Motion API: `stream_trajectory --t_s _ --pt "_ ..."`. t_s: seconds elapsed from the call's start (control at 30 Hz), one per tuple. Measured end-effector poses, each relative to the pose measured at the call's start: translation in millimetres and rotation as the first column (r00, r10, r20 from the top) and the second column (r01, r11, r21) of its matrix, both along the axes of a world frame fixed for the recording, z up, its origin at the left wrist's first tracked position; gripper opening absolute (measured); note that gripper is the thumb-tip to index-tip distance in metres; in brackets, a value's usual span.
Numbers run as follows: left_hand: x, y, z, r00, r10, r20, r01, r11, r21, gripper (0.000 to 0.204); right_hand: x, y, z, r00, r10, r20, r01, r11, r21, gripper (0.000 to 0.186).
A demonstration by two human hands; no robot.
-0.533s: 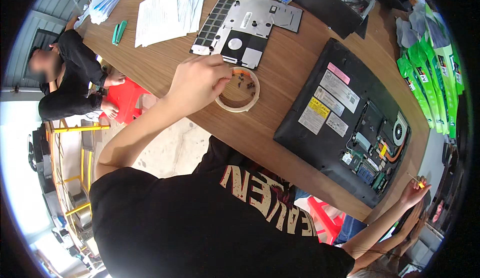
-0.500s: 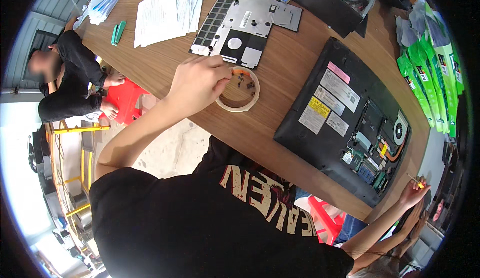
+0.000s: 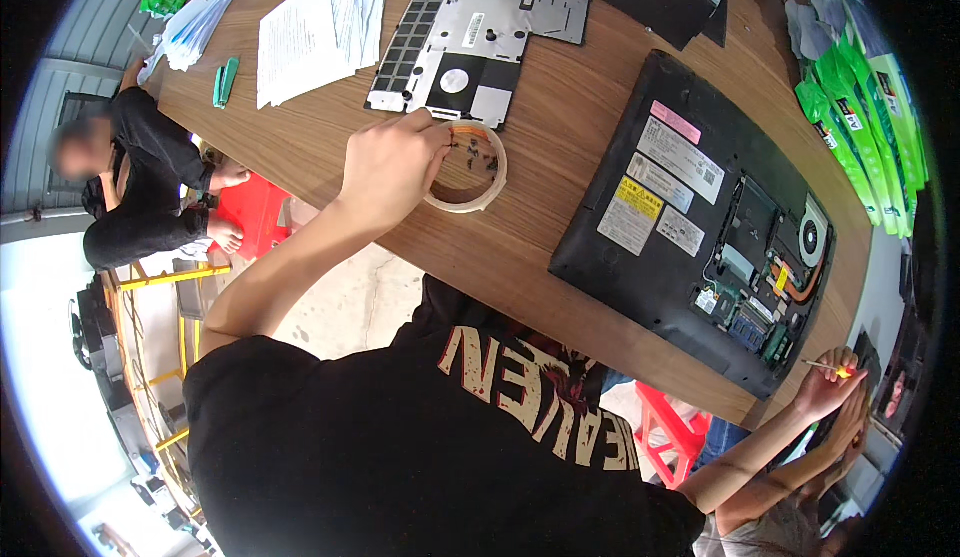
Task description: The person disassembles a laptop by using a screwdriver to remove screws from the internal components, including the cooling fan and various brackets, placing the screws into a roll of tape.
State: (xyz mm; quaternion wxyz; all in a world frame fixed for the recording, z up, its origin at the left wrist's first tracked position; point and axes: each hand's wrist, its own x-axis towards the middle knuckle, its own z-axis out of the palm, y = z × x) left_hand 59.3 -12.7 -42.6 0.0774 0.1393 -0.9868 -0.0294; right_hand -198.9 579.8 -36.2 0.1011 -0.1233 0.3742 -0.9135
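Note:
Beside a tape roll (image 3: 493, 185) near the table's front edge, my left hand (image 3: 392, 165) is closed, its fingertips pinched together at the roll's left rim. What those fingers hold, if anything, is hidden. Several small dark screws (image 3: 474, 154) lie within the ring. Out at the far right, my right hand (image 3: 826, 391) is wrapped round a screwdriver (image 3: 846, 371) with an orange-yellow handle, its shaft sticking out leftward. Between the hands a black laptop (image 3: 610, 172) lies underside up, with its fan and circuit boards exposed. A silver and black bottom cover (image 3: 497, 42) rests just beyond the roll.
Paper sheets (image 3: 305, 52) and a green stapler (image 3: 226, 82) are at the back left. A black metal case (image 3: 640, 2) stands at the back, green paper packs (image 3: 850, 117) at the right. One person (image 3: 150, 177) sits at the left; another person's hand (image 3: 848, 422) is close to my right hand.
The view has shifted slightly. My left hand stays at the tape roll with its fingers pinched. In my right hand the screwdriver's shaft has tipped closer to level.

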Motion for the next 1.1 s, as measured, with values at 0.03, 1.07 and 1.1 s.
stream_trajectory --t_s 0.03,1.07,1.1 --pt "0 0 0 1.0 0.019 -0.002 -0.018 1.0 0.023 0.011 1 -2 0 1.0 0.012 0.002 -0.012 1.0 -0.014 0.032" --pt "-76 142 54 0.811 -0.48 -0.335 0.371 -0.02 0.928 0.01 148 -218 68 0.801 -0.446 -0.398 0.566 0.782 0.261 0.044" --pt "-77 142 54 0.813 -0.479 -0.332 0.368 -0.02 0.93 0.01 147 -216 65 0.802 -0.44 -0.403 0.562 0.784 0.262 0.044"
